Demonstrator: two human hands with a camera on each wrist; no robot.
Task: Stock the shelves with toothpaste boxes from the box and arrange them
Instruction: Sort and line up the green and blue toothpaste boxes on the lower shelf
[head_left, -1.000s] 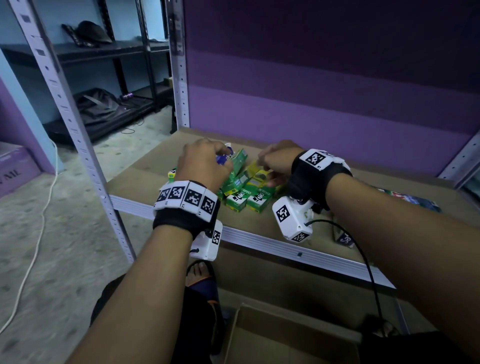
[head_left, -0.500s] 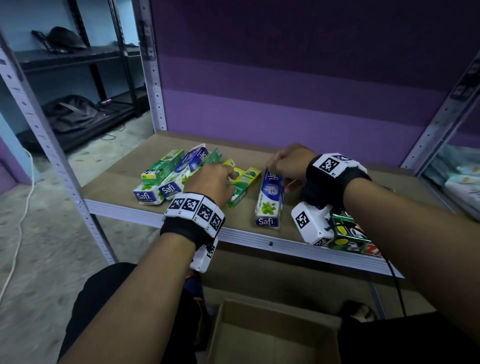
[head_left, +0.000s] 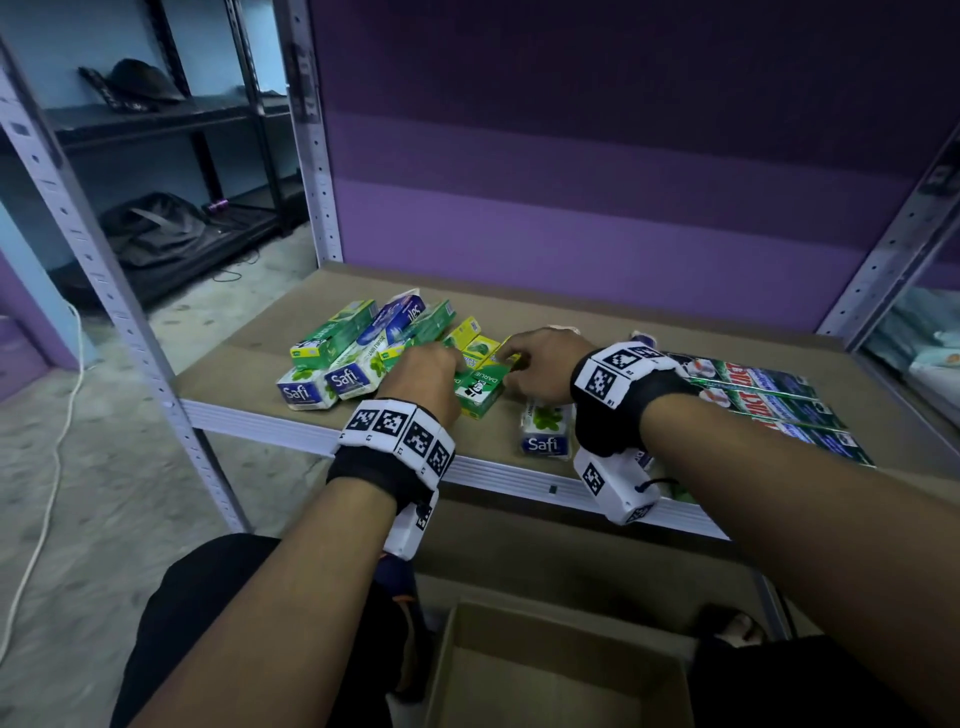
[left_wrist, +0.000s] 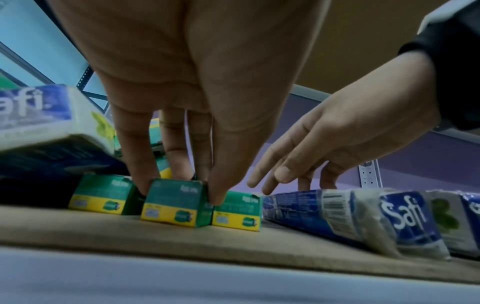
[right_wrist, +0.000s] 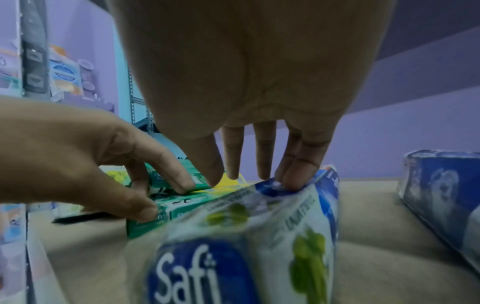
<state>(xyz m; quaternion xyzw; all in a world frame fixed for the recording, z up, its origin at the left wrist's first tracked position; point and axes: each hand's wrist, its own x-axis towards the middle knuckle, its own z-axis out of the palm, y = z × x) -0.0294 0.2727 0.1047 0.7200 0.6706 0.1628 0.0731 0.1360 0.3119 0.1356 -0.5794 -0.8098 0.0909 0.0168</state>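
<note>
On the shelf (head_left: 249, 358), the left hand (left_wrist: 182, 102) pinches a green Darlie box (left_wrist: 174, 202) in its grip, clearer from the left wrist; the right wrist shows the right hand's (right_wrist: 246, 82) straight fingers (right_wrist: 296, 172) touching a Safi box (right_wrist: 259, 236).

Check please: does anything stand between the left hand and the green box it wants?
Nothing visible does. The left hand already pinches the middle green box by its sides. Its left neighbour and right neighbour sit close beside it.
</note>
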